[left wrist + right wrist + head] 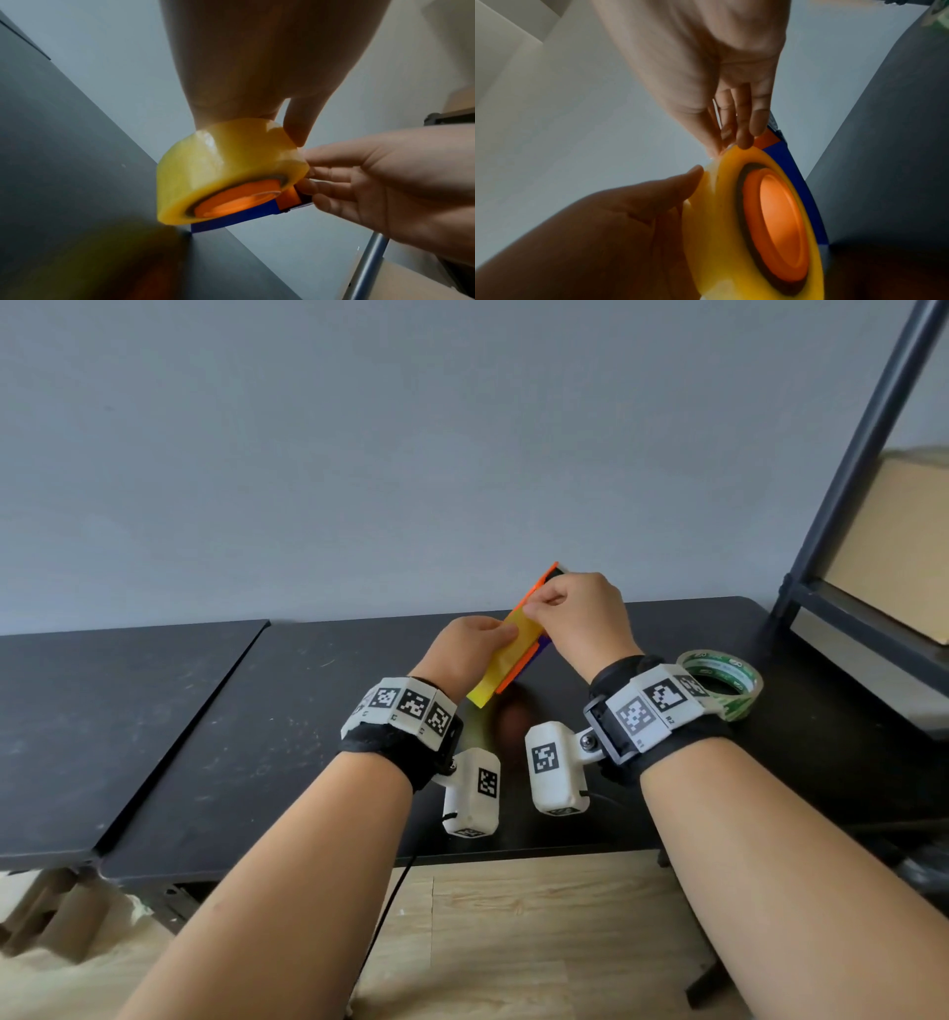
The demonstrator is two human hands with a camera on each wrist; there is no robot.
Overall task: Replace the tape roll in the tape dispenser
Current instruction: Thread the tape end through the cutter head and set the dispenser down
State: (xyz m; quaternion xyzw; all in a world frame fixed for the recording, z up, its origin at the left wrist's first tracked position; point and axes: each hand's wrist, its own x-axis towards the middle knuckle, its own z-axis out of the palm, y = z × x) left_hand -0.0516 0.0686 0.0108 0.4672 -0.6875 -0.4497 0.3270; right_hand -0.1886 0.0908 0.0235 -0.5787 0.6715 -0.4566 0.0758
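The yellow tape roll (226, 168) sat on the orange hub (231, 201) of the tape dispenser (534, 629), held up above the bench (308, 737). The left hand (470, 654) curled round the roll; the right hand (575, 618) pinched at its rim—seemingly seeking the loose end. Best steady the roll and peel slowly toward the cutter. A green-printed roll (721, 683) lay aside.

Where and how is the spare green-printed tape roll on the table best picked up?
Likely by its rim, from above: the green-printed roll lies flat on the black table, its open core facing up, so fingers can pinch the wall from inside and outside.
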